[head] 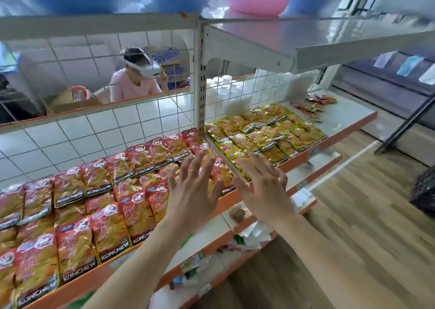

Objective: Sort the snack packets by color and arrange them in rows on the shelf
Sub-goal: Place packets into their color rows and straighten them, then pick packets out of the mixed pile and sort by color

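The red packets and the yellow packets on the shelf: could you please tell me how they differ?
The red packets lie left of the upright post, the yellow packets right of it. The red packets cover their section up to the post; the yellow packets leave bare shelf at the far end. Both lie in overlapping rows, each with a dark lower band.

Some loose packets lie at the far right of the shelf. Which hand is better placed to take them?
Probably the right hand: it hovers open at the yellow rows, nearer the loose packets than the left hand.
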The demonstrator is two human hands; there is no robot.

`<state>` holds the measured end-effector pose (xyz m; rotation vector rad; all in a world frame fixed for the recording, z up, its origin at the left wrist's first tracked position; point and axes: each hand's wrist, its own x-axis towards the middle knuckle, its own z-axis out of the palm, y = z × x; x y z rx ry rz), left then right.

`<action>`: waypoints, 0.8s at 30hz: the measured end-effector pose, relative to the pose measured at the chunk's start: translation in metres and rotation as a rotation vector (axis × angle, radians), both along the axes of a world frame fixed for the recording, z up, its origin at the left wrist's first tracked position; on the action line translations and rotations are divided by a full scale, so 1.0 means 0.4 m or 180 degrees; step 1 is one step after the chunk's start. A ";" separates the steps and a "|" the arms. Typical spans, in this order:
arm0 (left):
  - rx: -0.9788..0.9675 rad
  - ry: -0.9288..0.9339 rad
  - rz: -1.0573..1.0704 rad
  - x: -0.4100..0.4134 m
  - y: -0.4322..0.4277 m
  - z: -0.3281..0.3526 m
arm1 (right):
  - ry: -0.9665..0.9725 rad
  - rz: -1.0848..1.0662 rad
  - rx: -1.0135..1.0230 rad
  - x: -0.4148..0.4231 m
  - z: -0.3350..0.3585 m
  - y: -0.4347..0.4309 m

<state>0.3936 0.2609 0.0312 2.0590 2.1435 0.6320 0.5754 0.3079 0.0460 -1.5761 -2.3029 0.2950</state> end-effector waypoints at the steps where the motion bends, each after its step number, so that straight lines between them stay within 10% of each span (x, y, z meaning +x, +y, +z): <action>1: -0.0014 0.0025 -0.0016 0.017 0.002 0.005 | 0.0010 -0.0007 0.0031 0.017 0.002 0.003; 24: 0.0217 -0.0089 -0.0436 0.825 0.308 0.079 | 0.0349 -0.0585 -0.0011 0.826 0.023 0.215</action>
